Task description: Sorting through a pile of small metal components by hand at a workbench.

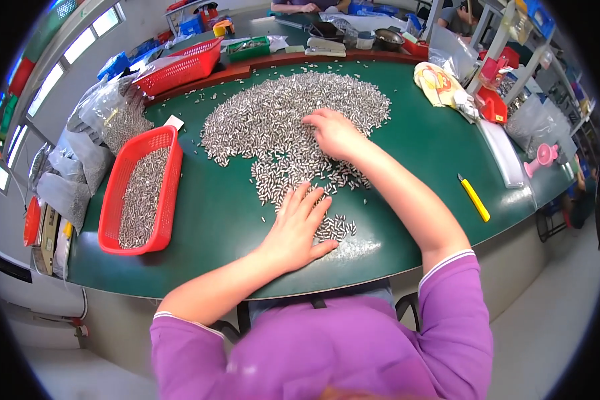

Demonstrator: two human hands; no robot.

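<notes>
A broad heap of small silvery metal pins (pixel 267 110) is spread over the green tabletop (pixel 213 233). My left hand (pixel 299 223) lies flat near the front of the heap, fingers spread and touching the loose pins, with a small cluster beside its thumb. Farther back, my right hand (pixel 337 135) reaches into the right middle of the heap, fingers bent down at the pins. Its fingertips are partly hidden, and I cannot make out whether any pins are between them. To the left stands a red plastic basket (pixel 170 207) holding a layer of similar pins.
A yellow utility knife (pixel 474 199) lies at the right. Bags of metal parts (pixel 70 173) crowd the left edge. Along the back are another red basket (pixel 180 68) and a green tray (pixel 249 49). A yellow cloth (pixel 437 83) and shelving stand at the right.
</notes>
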